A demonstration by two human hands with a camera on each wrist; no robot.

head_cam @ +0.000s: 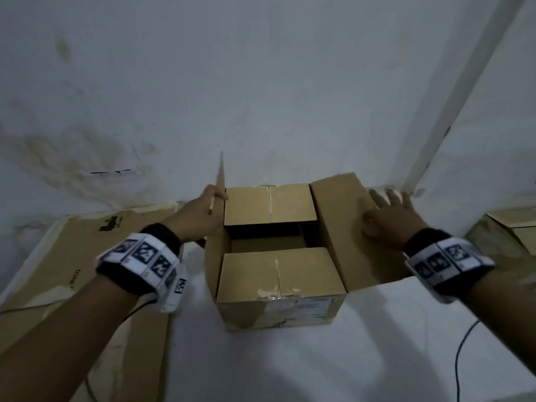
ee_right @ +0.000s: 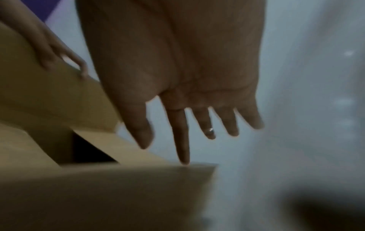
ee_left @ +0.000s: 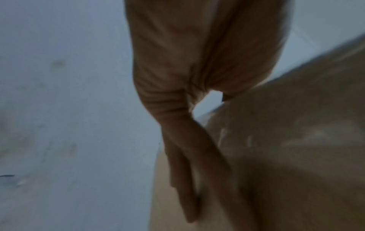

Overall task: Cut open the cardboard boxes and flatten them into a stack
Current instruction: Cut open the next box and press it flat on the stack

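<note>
An open brown cardboard box (head_cam: 278, 282) stands on the white floor against the wall. Its near and far short flaps lie folded inward. The left flap (head_cam: 221, 175) stands upright, and my left hand (head_cam: 213, 200) grips its edge, thumb on the inner face. In the left wrist view that hand (ee_left: 187, 156) lies blurred along the cardboard. The right flap (head_cam: 339, 216) is folded outward and down. My right hand (head_cam: 388, 210) rests flat on it with fingers spread; the right wrist view shows the right hand (ee_right: 197, 125) open, its forefinger touching the flap's edge.
A large flattened cardboard sheet (head_cam: 72, 256) lies on the floor to the left. More cardboard (head_cam: 510, 230) sits at the right edge. A black cable (head_cam: 461, 358) runs over the floor at lower right. The stained wall (head_cam: 261, 97) stands just behind the box.
</note>
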